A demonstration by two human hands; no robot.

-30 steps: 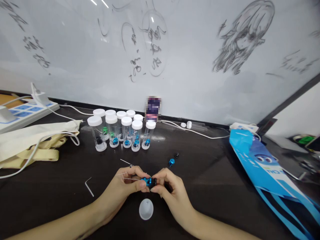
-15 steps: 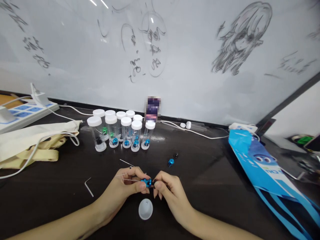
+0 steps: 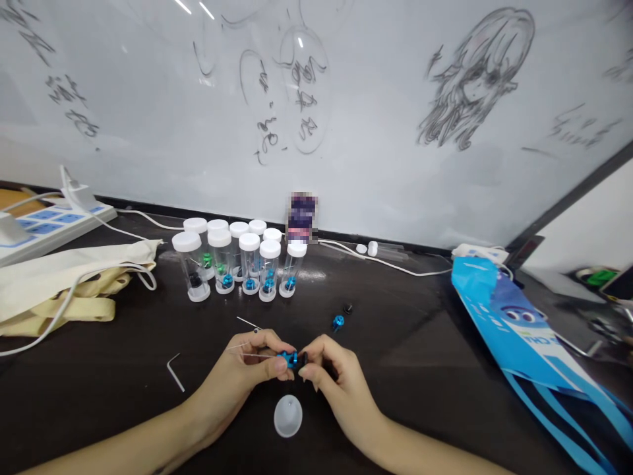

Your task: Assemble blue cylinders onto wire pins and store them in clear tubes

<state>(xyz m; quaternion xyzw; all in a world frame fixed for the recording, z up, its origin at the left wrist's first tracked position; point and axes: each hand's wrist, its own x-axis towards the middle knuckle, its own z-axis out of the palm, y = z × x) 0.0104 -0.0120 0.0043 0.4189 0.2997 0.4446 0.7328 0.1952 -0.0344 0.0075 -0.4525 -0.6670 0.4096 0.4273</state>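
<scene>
Between finger and thumb, my left hand (image 3: 254, 363) pinches a small blue metal part (image 3: 287, 359); thin pale wires or rods stick out of that hand to the left. My right hand (image 3: 333, 373) is closed on a small black part (image 3: 303, 359), held right against the blue part's right end. Whether the two are joined I cannot tell. Below the hands stands a small translucent white cup (image 3: 287, 417). Beyond them lie another blue metal part (image 3: 338, 322) and a small black piece (image 3: 348, 308). A hex key (image 3: 175, 373) rests left of my left hand.
Several clear tubes with white caps (image 3: 186, 243) stand at the back, holding blue, green and black parts. A power strip (image 3: 59, 221) and cream cloth bag (image 3: 89, 264) are left. A blue bag (image 3: 475, 284) lies right. A phone (image 3: 302, 218) leans on the whiteboard (image 3: 366, 119).
My right thumb and fingers have shifted slightly left around the black part. My left hand keeps hold of the blue part, almost unmoved.
</scene>
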